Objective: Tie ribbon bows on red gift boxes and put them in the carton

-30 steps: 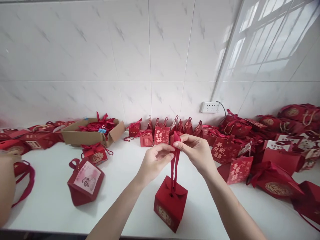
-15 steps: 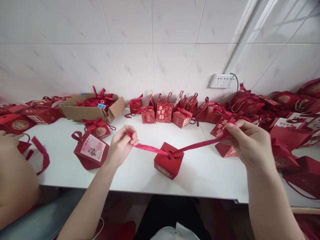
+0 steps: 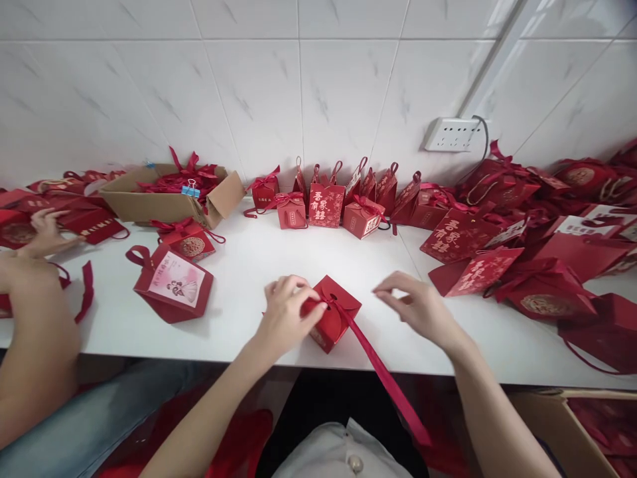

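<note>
A small red gift box (image 3: 334,317) with a gold emblem stands near the front edge of the white counter (image 3: 259,265). My left hand (image 3: 286,315) rests on its left side, fingers curled and pinching the red ribbon (image 3: 378,368) at the box top. A long ribbon tail runs from the box down over the counter edge toward me. My right hand (image 3: 421,307) hovers just right of the box, fingers spread, holding nothing.
Another person's arm and hand (image 3: 44,232) reach in at the left among red boxes. A cardboard box (image 3: 164,199) of ribbons sits at back left; a red bag with a picture (image 3: 172,284) lies nearby. Several red gift boxes and bags line the wall and fill the right side. A power socket (image 3: 452,134) hangs on the tiles.
The ribbon was stretched out sideways between both hands; now my right hand has let go, the tail hangs over the edge, and my left hand has moved onto the box.
</note>
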`<state>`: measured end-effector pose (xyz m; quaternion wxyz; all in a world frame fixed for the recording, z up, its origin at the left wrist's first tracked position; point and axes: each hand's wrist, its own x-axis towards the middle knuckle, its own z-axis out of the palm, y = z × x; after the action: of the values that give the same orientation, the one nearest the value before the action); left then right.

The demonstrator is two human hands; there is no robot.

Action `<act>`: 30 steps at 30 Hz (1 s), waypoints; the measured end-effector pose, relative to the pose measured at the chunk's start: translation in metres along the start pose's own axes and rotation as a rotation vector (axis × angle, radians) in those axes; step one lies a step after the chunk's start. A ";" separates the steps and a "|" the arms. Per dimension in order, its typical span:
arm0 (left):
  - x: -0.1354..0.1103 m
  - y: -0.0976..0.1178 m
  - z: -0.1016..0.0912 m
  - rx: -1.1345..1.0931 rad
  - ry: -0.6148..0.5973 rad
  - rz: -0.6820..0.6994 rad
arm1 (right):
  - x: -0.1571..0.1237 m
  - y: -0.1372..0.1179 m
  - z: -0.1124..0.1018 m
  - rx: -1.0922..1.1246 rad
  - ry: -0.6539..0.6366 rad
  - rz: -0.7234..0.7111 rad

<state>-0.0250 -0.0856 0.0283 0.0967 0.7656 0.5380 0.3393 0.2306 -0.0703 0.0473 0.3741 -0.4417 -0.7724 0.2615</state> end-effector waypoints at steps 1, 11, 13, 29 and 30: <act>-0.001 0.008 0.007 0.032 -0.050 0.000 | 0.010 -0.003 0.013 -0.094 -0.080 -0.100; 0.001 0.015 0.019 0.106 -0.166 -0.102 | 0.046 -0.008 0.058 -0.481 -0.412 -0.480; 0.002 0.014 0.017 0.099 -0.197 -0.102 | 0.048 -0.007 0.057 -0.433 -0.422 -0.450; 0.010 0.006 0.016 -0.011 -0.223 -0.013 | 0.029 -0.001 0.056 0.030 -0.327 -0.171; 0.009 0.006 0.016 -0.008 -0.225 -0.020 | 0.030 0.000 0.057 0.078 -0.324 -0.138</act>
<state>-0.0088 -0.0765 0.0237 0.1628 0.7930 0.5300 0.2524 0.1747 -0.0481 0.0245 0.2787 -0.3249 -0.8403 0.3326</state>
